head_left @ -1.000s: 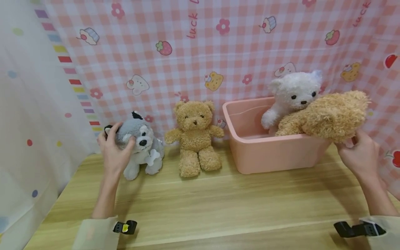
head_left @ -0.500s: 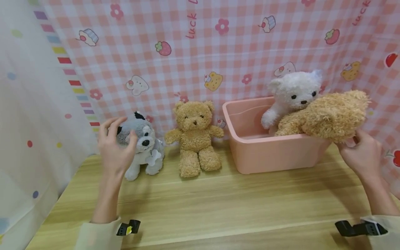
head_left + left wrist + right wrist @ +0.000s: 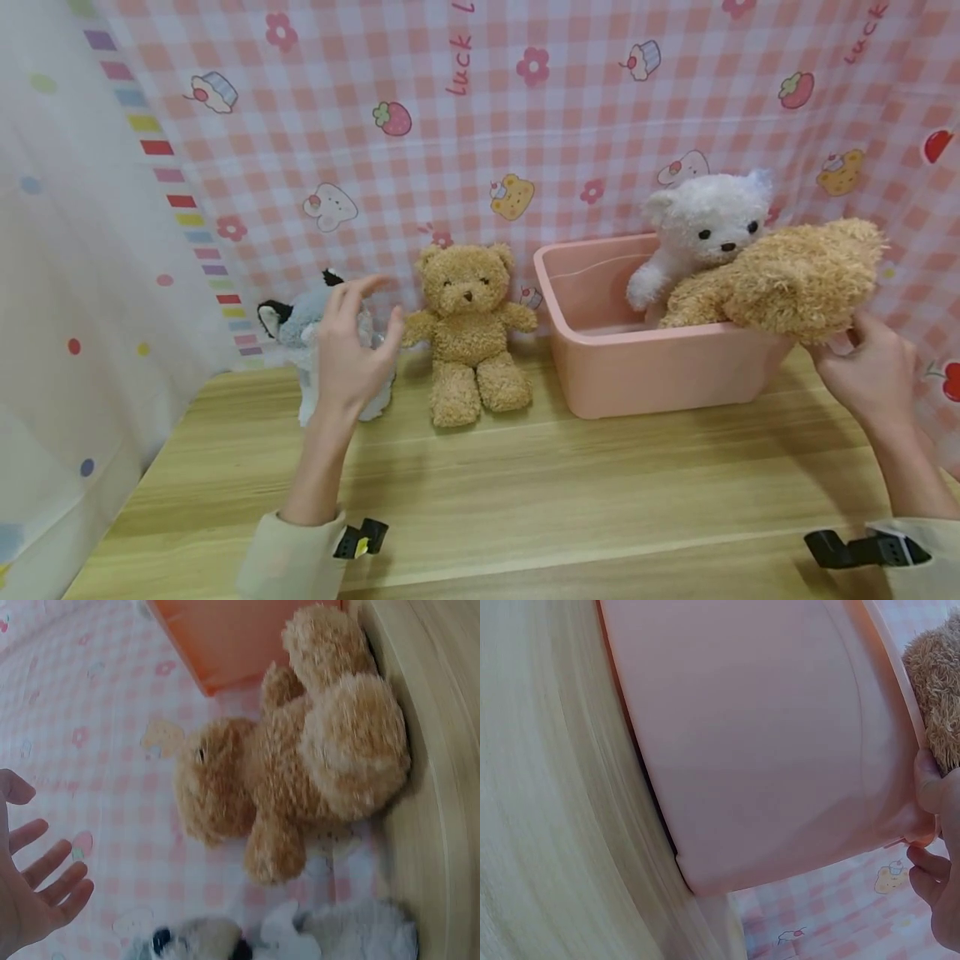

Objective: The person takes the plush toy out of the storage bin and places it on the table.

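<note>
My left hand (image 3: 347, 362) is raised with fingers spread and holds nothing. In the head view it overlaps a grey-and-white plush husky (image 3: 296, 317), hiding much of its face and body. The left wrist view shows those loose fingers (image 3: 51, 864) apart from a tan teddy bear (image 3: 281, 761). That teddy bear (image 3: 471, 321) sits upright on the table, facing me. At the right, my right hand (image 3: 866, 371) grips the near right rim corner of a pink plastic bin (image 3: 660, 375). In the right wrist view, its thumb (image 3: 928, 784) lies on the bin's wall by the rim.
Inside the bin sits a white plush bear (image 3: 708, 221). A shaggy golden plush toy (image 3: 810, 279) leans over the bin's right rim, above my right hand. Behind everything hangs a pink checked cloth (image 3: 465, 150); a dotted white curtain (image 3: 67, 333) borders the wooden table (image 3: 525, 500) at left.
My left hand has come off the husky's head and moved right, across the front of it toward the teddy bear. My right hand and the bin have stayed put.
</note>
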{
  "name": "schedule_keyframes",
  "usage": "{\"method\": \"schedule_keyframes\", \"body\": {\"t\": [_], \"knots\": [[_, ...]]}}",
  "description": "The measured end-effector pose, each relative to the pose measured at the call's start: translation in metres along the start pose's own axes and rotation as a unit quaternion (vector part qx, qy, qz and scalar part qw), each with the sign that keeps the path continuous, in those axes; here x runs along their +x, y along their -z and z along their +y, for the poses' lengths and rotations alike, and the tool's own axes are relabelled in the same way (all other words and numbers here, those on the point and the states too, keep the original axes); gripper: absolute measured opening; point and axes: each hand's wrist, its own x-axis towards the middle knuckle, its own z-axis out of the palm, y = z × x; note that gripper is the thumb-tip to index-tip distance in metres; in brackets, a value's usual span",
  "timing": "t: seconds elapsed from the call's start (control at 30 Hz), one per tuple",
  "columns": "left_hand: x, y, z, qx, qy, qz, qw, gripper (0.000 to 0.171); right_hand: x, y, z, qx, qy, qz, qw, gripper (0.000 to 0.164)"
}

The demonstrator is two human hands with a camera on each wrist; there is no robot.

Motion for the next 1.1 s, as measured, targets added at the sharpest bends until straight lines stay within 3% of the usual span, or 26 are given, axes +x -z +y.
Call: {"method": "schedule_keyframes", "body": {"t": [0.37,0.57,0.77,1.1], "knots": [[0.008,-0.059,0.046,-0.054,-0.017,-0.063,0.9964,0.040,0.000,0.002,-0.001,-0.009,-0.011,-0.017,1.000,0.025],[0.012,-0.084,0.064,-0.075,-0.028,-0.078,0.9937,0.039,0.000,0.002,-0.002,-0.005,-0.006,-0.012,1.000,0.017],[0.017,-0.108,0.084,-0.089,-0.011,-0.125,0.9881,0.043,0.000,0.001,-0.003,-0.002,-0.005,-0.009,1.000,0.014],[0.033,-0.143,0.114,-0.092,-0.021,-0.197,0.9759,0.041,0.001,0.002,-0.003,-0.001,-0.008,-0.017,1.000,0.014]]}}
